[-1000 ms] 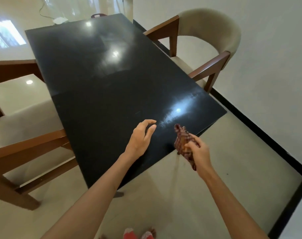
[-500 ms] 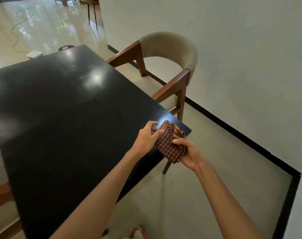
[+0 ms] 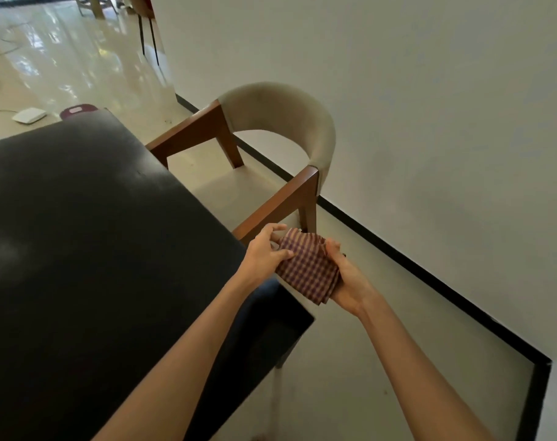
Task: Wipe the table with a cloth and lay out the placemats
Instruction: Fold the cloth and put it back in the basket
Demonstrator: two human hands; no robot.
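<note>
Checked maroon-and-cream cloth (image 3: 309, 268), folded into a thick wad, held in the air off the near right corner of the black table (image 3: 80, 249), just beyond its edge. Gripped from the right by the right hand (image 3: 347, 278), palm turned inward, fingers curled under and behind the wad, thumb on its upper edge. Pinched on the left side by the left hand (image 3: 264, 253), thumb laid across the fabric, other fingers spread and bent over the top fold. Half a second ago much the same two-handed hold, but now the wad flatter and more squared, less bunched at the top. A second ago held by the right hand alone, left hand apart above the tabletop. View now swung further right: less tabletop in sight, more white wall (image 3: 430, 106), and the beige-backed wooden armchair (image 3: 280, 122) nearer the middle. White flat box (image 3: 29, 115) on the glossy floor past the table's far end.
</note>
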